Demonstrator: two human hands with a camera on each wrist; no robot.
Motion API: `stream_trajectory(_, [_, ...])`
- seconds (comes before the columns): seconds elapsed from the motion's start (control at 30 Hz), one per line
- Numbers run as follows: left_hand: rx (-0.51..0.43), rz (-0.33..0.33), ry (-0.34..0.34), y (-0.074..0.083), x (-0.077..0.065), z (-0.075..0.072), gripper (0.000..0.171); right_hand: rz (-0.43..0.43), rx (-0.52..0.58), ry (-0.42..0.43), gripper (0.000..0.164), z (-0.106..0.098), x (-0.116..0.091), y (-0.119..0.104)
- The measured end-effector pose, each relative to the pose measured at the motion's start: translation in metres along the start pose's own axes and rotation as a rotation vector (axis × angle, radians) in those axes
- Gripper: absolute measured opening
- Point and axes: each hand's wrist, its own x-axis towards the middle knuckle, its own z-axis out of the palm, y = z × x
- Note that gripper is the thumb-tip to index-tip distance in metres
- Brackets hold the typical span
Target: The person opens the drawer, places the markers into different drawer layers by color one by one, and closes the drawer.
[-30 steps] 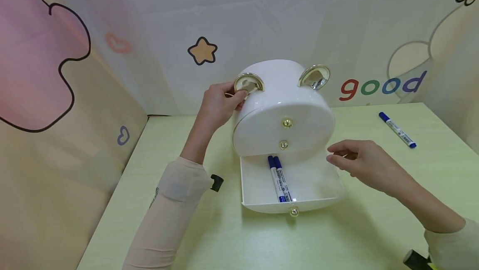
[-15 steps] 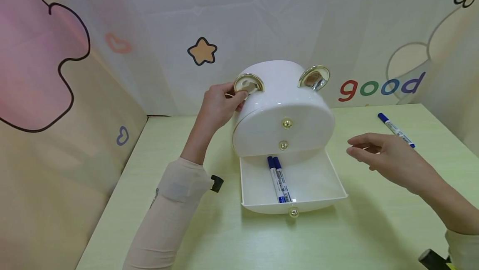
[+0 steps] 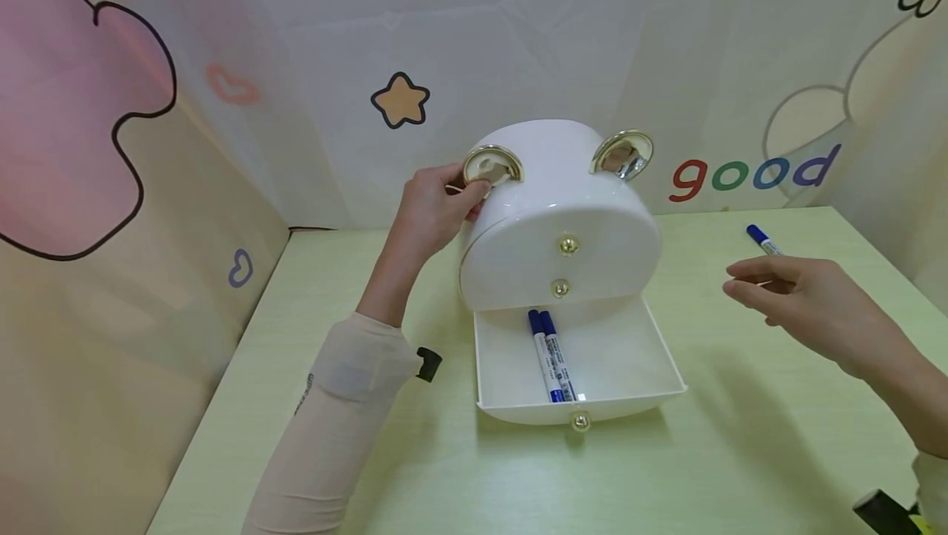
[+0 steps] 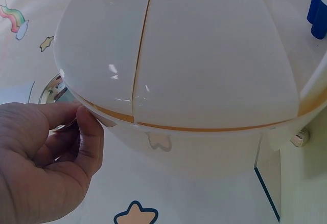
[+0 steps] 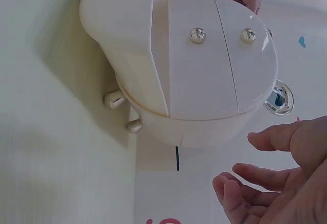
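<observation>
A white rounded storage box [image 3: 555, 259] with gold ear-shaped trims stands on the table, its bottom drawer [image 3: 625, 354] pulled out. My left hand [image 3: 437, 206] pinches the box's left gold ear [image 3: 492, 165] between thumb and fingers. Two white markers with blue caps [image 3: 550, 358] lie side by side in the drawer. My right hand [image 3: 815, 304] hovers to the right of the box, fingers loosely bent and holding nothing; the right wrist view shows a gap between its thumb and fingers. Another blue-capped marker [image 3: 761, 239] lies on the table, partly hidden behind that hand.
The pale green table [image 3: 415, 469] meets a printed cloth backdrop [image 3: 311, 107] behind the box and on both sides. A gold knob [image 3: 581, 421] sticks out from the drawer front. The right gold ear [image 3: 624, 153] juts from the box top.
My right hand has moved right, away from the open drawer, and now covers part of the marker on the table. The left hand, box and drawer stay in place.
</observation>
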Motion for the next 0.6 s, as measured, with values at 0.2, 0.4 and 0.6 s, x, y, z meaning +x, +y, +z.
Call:
stream_trajectory(0.2, [-0.002,-0.006,-0.001,0.001,0.0,0.0,0.021,0.005,-0.004,0.047,0.049,-0.006,0.002,0.014])
stream_trajectory(0.4, [0.003,0.016,0.01,0.0,0.0,0.0,0.018,0.036,-0.008,0.079,0.052,-0.011,0.006,0.027])
stream_trajectory(0.6, [0.004,0.022,0.013,0.0,0.0,0.001,0.017,0.069,-0.021,0.123,0.052,-0.016,0.008,0.037])
